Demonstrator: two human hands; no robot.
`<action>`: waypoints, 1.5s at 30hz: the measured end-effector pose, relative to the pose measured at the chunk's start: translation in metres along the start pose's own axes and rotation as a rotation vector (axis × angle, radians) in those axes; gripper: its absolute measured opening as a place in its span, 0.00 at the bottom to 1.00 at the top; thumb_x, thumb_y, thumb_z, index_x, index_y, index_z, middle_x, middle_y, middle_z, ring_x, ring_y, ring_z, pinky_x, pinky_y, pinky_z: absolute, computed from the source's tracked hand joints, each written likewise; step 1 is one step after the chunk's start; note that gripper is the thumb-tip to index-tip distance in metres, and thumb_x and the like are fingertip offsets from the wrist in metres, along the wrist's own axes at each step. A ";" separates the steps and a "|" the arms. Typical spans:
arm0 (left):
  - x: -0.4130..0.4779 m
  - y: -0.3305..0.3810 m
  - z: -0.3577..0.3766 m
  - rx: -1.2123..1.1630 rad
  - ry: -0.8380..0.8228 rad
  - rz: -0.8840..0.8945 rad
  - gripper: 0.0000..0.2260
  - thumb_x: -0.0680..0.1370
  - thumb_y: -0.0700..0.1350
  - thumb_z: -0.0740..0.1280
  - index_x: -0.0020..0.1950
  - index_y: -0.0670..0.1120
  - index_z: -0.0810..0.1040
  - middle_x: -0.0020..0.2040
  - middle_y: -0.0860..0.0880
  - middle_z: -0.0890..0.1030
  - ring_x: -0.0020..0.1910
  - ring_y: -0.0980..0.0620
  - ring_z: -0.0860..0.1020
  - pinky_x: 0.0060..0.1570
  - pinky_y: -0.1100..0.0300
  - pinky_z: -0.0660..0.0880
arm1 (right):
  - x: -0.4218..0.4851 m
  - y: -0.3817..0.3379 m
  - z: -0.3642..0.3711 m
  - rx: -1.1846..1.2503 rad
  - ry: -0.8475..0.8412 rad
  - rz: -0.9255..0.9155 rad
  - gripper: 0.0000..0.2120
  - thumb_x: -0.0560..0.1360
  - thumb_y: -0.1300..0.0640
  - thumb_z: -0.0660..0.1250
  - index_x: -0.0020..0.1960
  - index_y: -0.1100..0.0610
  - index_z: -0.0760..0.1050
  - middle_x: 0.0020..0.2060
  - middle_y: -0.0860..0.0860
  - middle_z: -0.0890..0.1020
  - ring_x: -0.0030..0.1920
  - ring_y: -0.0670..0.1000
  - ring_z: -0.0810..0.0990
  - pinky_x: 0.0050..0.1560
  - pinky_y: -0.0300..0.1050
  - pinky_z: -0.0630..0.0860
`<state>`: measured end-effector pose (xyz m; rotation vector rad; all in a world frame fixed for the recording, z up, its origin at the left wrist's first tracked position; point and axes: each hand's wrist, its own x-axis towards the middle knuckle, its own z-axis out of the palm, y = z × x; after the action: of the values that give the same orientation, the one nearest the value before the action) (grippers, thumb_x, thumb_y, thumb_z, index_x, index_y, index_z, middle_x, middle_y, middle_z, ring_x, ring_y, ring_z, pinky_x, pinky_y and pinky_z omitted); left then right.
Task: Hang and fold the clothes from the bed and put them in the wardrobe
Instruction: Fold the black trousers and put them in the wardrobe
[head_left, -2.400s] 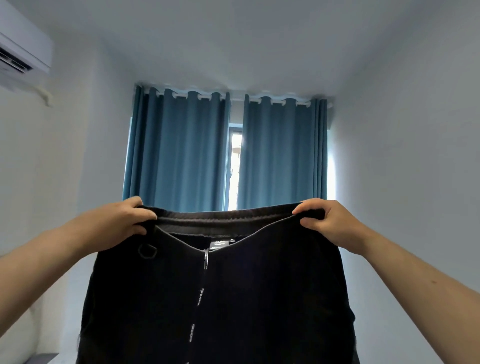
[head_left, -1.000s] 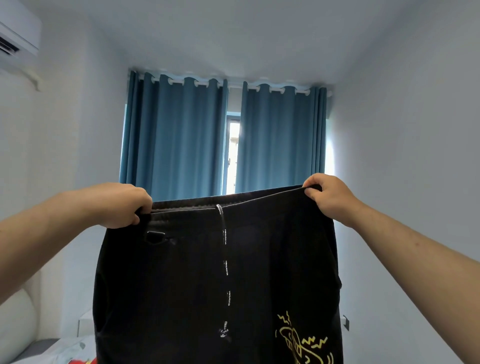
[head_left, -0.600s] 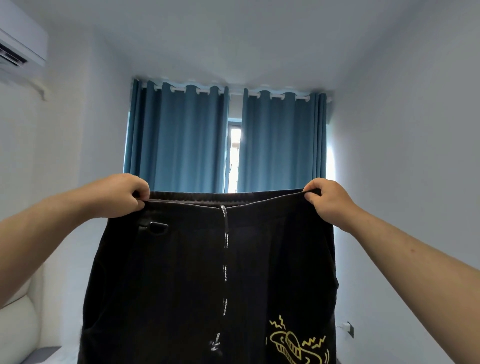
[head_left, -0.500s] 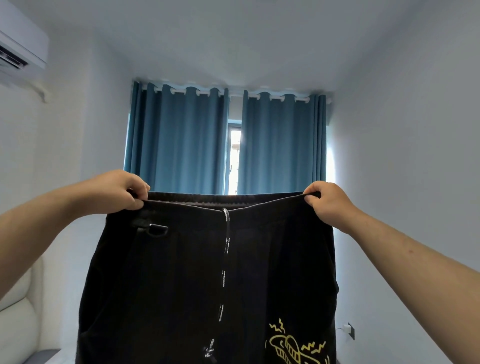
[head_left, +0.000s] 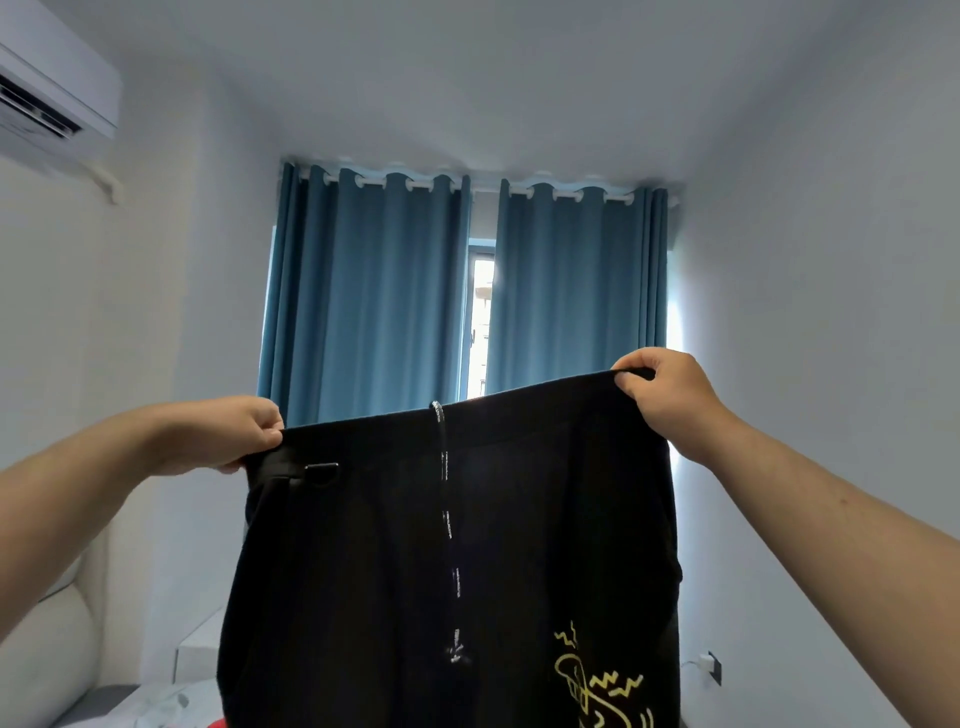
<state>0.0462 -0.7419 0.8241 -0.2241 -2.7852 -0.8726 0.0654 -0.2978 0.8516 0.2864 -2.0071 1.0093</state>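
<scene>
The soft black fabric trousers (head_left: 363, 571) are plain black over most of their cloth — a black drawstring cord (head_left: 448, 525) flecked with short white marks hangs down the middle, and a yellow line drawing (head_left: 597, 686) with zigzag bolts marks the lower right. The pleated teal-blue curtains (head_left: 374, 301) are one even colour. The boxy air conditioner (head_left: 52, 98) is white — its vent slats dark.

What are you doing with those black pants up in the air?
A person is holding up a pair of black pants by the waistband, left hand gripping one corner and right hand the other, the right one higher. The drawstring dangles down the middle. The pants hang spread out before the blue curtains, not yet folded.
</scene>
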 end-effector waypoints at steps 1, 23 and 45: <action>0.001 -0.004 0.004 -0.020 -0.018 -0.009 0.07 0.82 0.37 0.58 0.45 0.41 0.71 0.37 0.45 0.69 0.34 0.51 0.64 0.34 0.60 0.64 | 0.000 -0.001 0.002 0.026 0.012 0.001 0.06 0.78 0.62 0.67 0.47 0.55 0.81 0.44 0.51 0.83 0.48 0.52 0.82 0.52 0.49 0.81; -0.006 -0.024 0.064 0.065 0.306 0.238 0.08 0.79 0.41 0.69 0.40 0.50 0.80 0.38 0.54 0.80 0.39 0.57 0.77 0.37 0.64 0.69 | -0.056 0.069 0.007 0.125 -0.065 0.301 0.07 0.72 0.62 0.75 0.48 0.55 0.81 0.47 0.55 0.84 0.50 0.56 0.83 0.56 0.57 0.81; -0.076 -0.154 0.201 -0.885 -0.284 -0.168 0.41 0.39 0.54 0.85 0.43 0.34 0.78 0.37 0.37 0.79 0.31 0.45 0.81 0.30 0.61 0.79 | -0.205 0.158 0.003 0.360 -0.968 1.007 0.08 0.69 0.66 0.72 0.33 0.59 0.79 0.32 0.54 0.81 0.31 0.49 0.81 0.33 0.38 0.77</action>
<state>0.0560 -0.7569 0.5601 -0.2581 -2.4592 -2.2200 0.1057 -0.2298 0.6052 -0.1313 -2.9069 2.1695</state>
